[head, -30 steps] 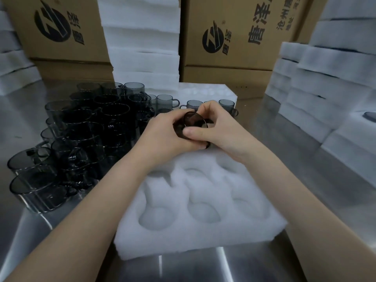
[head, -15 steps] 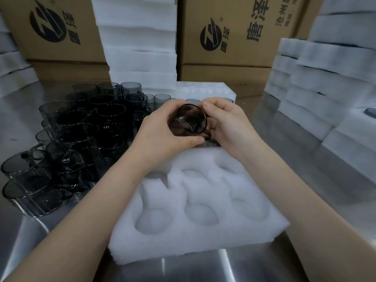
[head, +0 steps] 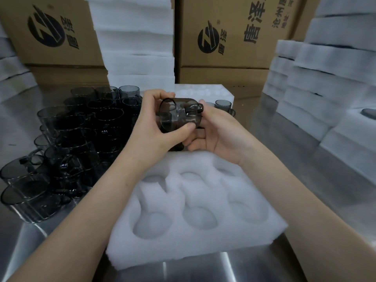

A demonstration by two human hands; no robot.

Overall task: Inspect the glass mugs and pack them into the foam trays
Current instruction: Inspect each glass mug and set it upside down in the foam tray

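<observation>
A smoky grey glass mug [head: 177, 115] lies on its side in the air above the far end of the white foam tray [head: 195, 245]. My left hand [head: 156, 131] grips its rim end with thumb and fingers. My right hand [head: 219, 135] holds its base end from the right, fingers curled under it; the handle faces up. The tray's near pockets hold nothing. A crowd of several grey glass mugs [head: 77, 139] stands on the steel table to the left.
Two more mugs [head: 222, 104] stand behind my hands beside another foam tray [head: 203, 92]. Stacks of white foam trays [head: 335, 82] rise at the right and at the back centre [head: 138, 47]. Cardboard boxes [head: 234, 37] line the back.
Both hands have turned the mug: its mouth faced the camera before, and now it lies sideways with the handle up. The hands rose slightly.
</observation>
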